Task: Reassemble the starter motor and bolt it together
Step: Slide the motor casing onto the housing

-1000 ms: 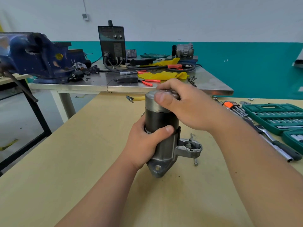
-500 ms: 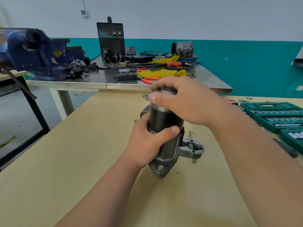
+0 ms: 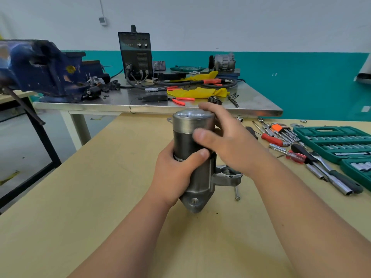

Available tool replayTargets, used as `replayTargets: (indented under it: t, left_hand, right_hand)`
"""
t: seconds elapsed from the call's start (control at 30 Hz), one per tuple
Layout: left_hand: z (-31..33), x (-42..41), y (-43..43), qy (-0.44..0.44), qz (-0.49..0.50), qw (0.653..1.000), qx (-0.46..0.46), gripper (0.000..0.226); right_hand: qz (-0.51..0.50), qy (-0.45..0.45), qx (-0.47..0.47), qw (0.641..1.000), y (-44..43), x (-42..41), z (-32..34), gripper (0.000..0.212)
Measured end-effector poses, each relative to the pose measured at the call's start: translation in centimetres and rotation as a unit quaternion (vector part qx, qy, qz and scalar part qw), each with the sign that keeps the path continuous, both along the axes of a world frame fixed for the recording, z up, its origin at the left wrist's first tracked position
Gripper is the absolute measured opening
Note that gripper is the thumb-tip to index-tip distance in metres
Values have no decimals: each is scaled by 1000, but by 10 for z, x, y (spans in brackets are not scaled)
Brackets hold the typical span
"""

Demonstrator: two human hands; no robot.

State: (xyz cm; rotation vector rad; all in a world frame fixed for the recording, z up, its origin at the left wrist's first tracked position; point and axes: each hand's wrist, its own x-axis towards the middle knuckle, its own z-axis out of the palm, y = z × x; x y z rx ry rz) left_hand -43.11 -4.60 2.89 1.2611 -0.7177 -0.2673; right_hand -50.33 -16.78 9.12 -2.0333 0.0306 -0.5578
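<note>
The two bare forearms come up from the bottom edge of the frame and meet at its centre. The left hand (image 3: 176, 173) wraps around the middle of the cylindrical metal starter motor (image 3: 188, 127), which has a dark body and a silver cap. Its thumb lies across the front, and its fingers are hidden behind.

The right hand (image 3: 230, 145) holds the upper part from the right. Its thumb presses on the dark body just under the cap, and its fingers curl behind the cap.

The starter motor stands upright, nose down, on the pale wooden tabletop (image 3: 100, 197) at the centre of the frame. Its grey cast mounting housing (image 3: 226, 177) juts out to the right at the base. A small loose steel bolt (image 3: 237, 192) lies on the wood just beside that housing.

At the right of the frame lie a black-handled ratchet (image 3: 321, 163) and a red-handled screwdriver (image 3: 272, 139). A set of hex keys in an orange holder (image 3: 278, 128) lies near an open green plastic socket case (image 3: 331, 141).

Beyond the wooden top stands a stainless-steel table (image 3: 251, 105). It carries a large blue bench vise (image 3: 40, 67) at the upper left and a black box-shaped welding machine (image 3: 136, 53) at the upper centre. In front of the machine are a crumpled yellow cloth (image 3: 196, 92) and red-handled pliers (image 3: 180, 100).
</note>
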Motion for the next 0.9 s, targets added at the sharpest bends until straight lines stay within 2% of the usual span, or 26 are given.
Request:
replayTargets:
  t: [0.07, 0.13, 0.3, 0.37, 0.53, 0.63, 0.77, 0.9]
  left_hand:
    - [-1, -1, 1, -3, -10, 1000, 3, 46]
    - [-1, 1, 2, -11, -23, 1000, 10, 50]
    - [-3, 3, 4, -33, -39, 999, 0, 55]
    - [-4, 3, 4, -44, -41, 998, -4, 55]
    - [-4, 4, 5, -70, -60, 996, 1, 51]
    - [-5, 3, 3, -78, -55, 995, 3, 51]
    - [-7, 2, 2, -73, -40, 997, 5, 55]
    - [-7, 4, 0, -72, -32, 997, 23, 52]
  right_hand:
    - [-47, -33, -23, 998, 7, 2, 0, 61]
    - [-67, -69, -28, 995, 12, 1, -1, 59]
    - [-26, -96, -1, 995, 12, -6, -5, 49]
    - [1, -101, 5, 995, 11, -7, -5, 49]
    - [139, -79, 114, 981, -4, -8, -4, 56]
    - [159, -49, 138, 976, -8, -4, -4, 59]
    - [128, -25, 117, 985, -8, -7, -2, 64]
    - [7, -18, 11, 1000, 3, -9, 6, 72]
